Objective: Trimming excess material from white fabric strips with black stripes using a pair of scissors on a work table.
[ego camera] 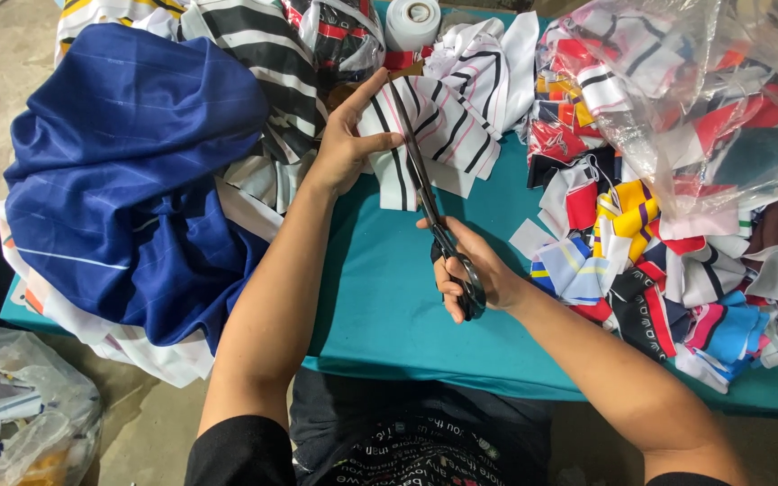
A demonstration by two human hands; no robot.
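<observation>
Teal-covered table (380,306) over concrete floor, heaped with fabric. Blue cloth (128,171) piled at left edge, mixed colour scraps (641,261) at right edge under clear plastic bag (704,81). Near far edge, left hand (346,144) pinches striped white piece (434,135), thumb on top, fingers beneath. Right hand (479,274) fingers closed through handles of scissors (429,198), blades running into piece. Judgement: hold cloth taut, follow stripe, keep thumb off blade line.

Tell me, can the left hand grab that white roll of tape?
Probably yes: the left hand holds striped cloth just below the white roll, with nothing between, but it must let go first.
</observation>
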